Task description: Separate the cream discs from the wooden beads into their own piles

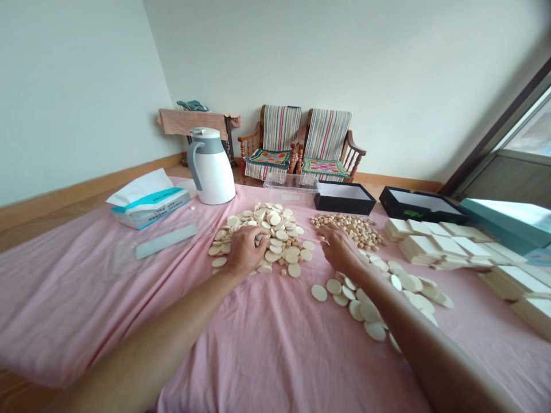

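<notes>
Occupying the pink cloth (275, 355): two bare hands, three loose heaps, assorted containers.

Item, left hand (245, 249): fingers curled, set down on the mixed heap (275, 218), pale round discs with a few small beads among them. Whether a piece is grasped cannot be told.

Item, right hand (341, 249): fingers bent, at the near left edge of the bead heap (361, 229); grip likewise cannot be told.

Item, disc heap (370, 312): flat rounds, some overlapping, partly hidden by the right forearm.

Adjacent: stacks of pale square tiles (447, 246) at right; two black boxes (344, 205) and a clear plastic tray (290, 183) behind; white jug (219, 178) and tissue packet (150, 209) at left.

Handling note, by judgement: pinch pieces singly from the mixed heap's loose near edge; raking would probably bury beads beneath discs. Beads look apt to roll, so a low, gentle release seems best. Raising the right forearm slightly should spare the discs beneath from being swept out of place.
</notes>
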Action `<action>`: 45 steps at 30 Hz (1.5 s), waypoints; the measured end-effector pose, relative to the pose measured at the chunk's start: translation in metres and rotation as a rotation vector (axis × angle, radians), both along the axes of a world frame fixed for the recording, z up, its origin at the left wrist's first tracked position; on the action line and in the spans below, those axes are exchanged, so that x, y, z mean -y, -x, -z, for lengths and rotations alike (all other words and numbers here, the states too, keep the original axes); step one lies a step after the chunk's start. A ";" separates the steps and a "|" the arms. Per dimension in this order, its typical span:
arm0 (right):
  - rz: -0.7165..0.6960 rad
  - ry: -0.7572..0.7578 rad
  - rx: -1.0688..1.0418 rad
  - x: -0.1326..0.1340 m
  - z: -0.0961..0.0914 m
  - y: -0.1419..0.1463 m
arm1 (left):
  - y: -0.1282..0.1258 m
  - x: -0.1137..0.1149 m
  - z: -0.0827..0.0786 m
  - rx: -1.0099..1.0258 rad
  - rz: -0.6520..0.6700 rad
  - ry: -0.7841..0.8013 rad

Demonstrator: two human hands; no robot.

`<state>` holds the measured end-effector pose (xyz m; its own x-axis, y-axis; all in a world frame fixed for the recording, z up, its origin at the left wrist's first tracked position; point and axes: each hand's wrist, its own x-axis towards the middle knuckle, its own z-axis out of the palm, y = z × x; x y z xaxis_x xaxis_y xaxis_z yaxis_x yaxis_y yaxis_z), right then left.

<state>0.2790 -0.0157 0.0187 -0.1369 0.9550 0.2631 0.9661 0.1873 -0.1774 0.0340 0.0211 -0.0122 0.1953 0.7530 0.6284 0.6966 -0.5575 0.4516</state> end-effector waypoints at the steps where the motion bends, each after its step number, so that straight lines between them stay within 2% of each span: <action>1: -0.069 0.020 -0.025 -0.001 0.004 0.002 | 0.000 0.000 0.000 -0.001 0.000 0.003; 5: -0.219 0.105 -0.065 -0.006 0.019 0.010 | -0.001 0.001 -0.002 -0.005 0.002 0.023; 12: -0.230 0.151 -0.050 -0.007 0.022 0.010 | -0.001 0.001 -0.002 0.000 0.001 0.021; 15: -0.211 0.113 -0.041 -0.005 0.016 0.010 | -0.001 0.001 -0.002 0.000 0.001 0.015; 17: -0.189 0.094 -0.057 -0.001 0.006 0.008 | -0.001 0.001 -0.002 -0.001 0.004 0.008; 19: -0.216 0.154 -0.091 0.005 -0.011 0.002 | 0.000 0.001 -0.002 -0.001 0.007 0.002; 24: -0.467 0.586 -0.109 0.027 -0.061 -0.022 | 0.000 0.001 -0.001 0.007 0.016 0.006; 27: -0.537 0.665 -0.089 0.033 -0.075 -0.034 | 0.000 0.000 0.000 0.004 0.015 0.010; 30: -0.471 0.611 -0.134 0.026 -0.067 -0.032 | 0.001 0.000 0.001 0.002 0.015 0.013; 34: -0.294 0.352 -0.150 0.014 -0.034 -0.010 | 0.001 0.000 0.000 0.003 0.016 0.014; 39: -0.283 0.210 -0.029 0.010 0.002 0.018 | 0.000 -0.001 0.000 -0.004 0.007 0.001; 42: -0.275 0.174 -0.023 0.009 0.006 0.021 | 0.000 -0.002 0.000 -0.005 0.007 -0.003; 45: -0.298 0.201 -0.052 0.012 -0.009 0.012 | 0.001 -0.001 -0.001 0.002 0.011 0.001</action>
